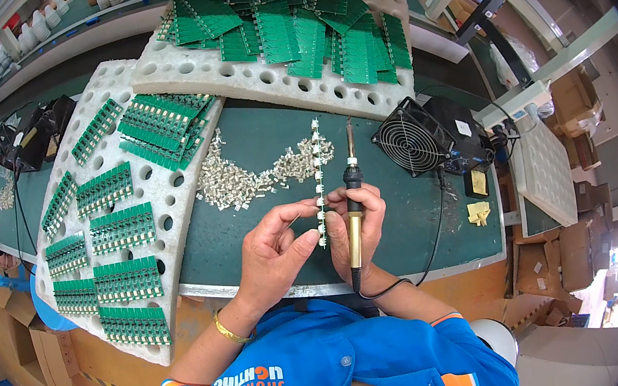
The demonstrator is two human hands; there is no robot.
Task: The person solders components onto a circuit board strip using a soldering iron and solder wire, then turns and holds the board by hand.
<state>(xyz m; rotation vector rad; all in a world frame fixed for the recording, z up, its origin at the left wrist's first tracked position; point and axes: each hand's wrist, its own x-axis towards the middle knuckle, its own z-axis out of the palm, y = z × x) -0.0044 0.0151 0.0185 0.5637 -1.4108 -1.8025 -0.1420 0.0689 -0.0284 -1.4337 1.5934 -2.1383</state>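
A narrow green-and-white circuit board strip (318,184) stands edge-on between my hands, small pale parts along its side. My left hand (273,248) is at its left edge, thumb and forefinger closed in on its lower half. In my right hand (363,221) is a soldering iron (352,179) with a black grip and brass-coloured handle, its tip pointing away from me. The right thumb and forefinger also come close to the strip; whether they touch it is hard to see. Beyond the strip lies a loose pile of small white metal-like parts (233,179).
Left, a white foam board (165,255) bears several groups of populated boards (128,280). Another foam board (231,78) at the back carries heaped green boards (276,33). A black fan (407,137) stands right, near a yellow sponge (478,213). The iron's cord (433,255) crosses the green table (401,239).
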